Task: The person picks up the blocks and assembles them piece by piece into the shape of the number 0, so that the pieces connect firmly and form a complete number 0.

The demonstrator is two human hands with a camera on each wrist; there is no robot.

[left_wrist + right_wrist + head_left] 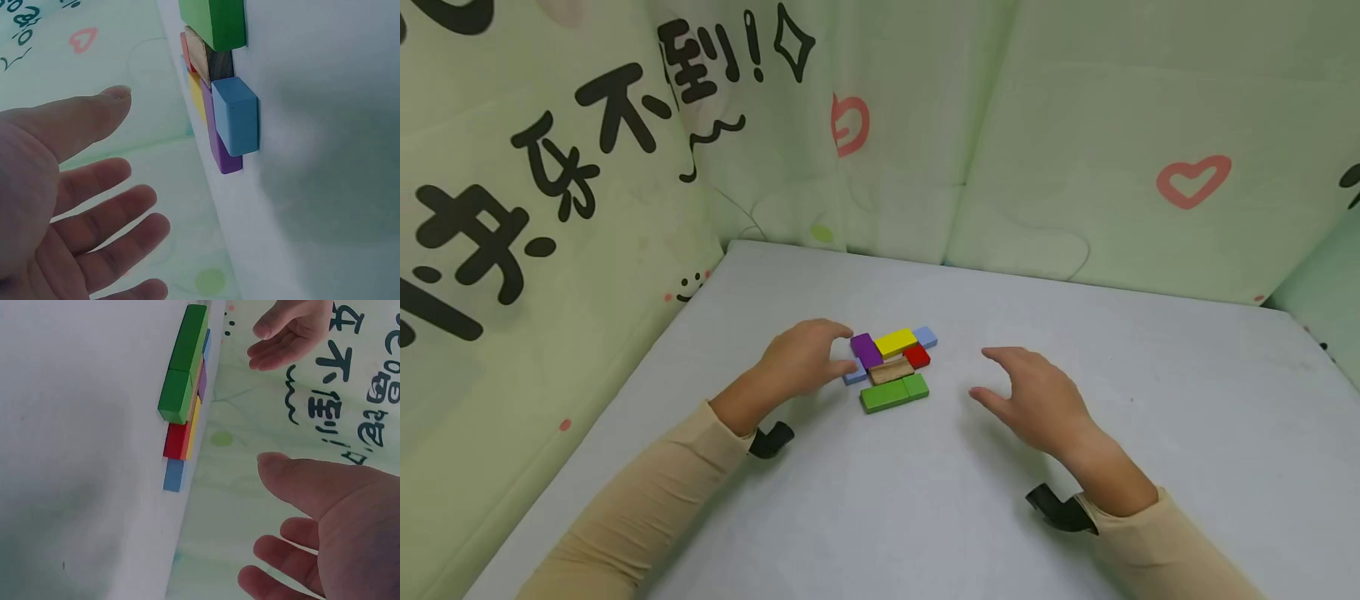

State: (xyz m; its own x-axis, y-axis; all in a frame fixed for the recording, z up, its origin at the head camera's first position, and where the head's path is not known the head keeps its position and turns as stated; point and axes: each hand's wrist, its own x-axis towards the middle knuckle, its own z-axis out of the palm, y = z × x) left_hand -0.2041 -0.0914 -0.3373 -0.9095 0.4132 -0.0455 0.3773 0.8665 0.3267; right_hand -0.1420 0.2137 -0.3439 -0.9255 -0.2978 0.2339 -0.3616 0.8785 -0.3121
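Observation:
Several coloured wooden blocks lie close together on the table: a long green block [883,397] with a short green block [915,386] at its end, a bare-wood block [891,372], a purple block [864,348], a yellow block [896,342] and a red block [917,357]. One light-blue block [926,337] is at the far right corner, another light-blue block [235,119] at the left. My left hand [805,358] hovers beside the left of the group, fingers spread and holding nothing. Off to the right, my right hand [1037,396] is raised, thumb and fingers apart, touching no block.
The white table [880,517] carries the blocks near its middle. Pale green printed curtains [1075,125] close in its back and sides. A black strap piece [771,439] shows at the left wrist, and a similar black piece [1060,510] at the right.

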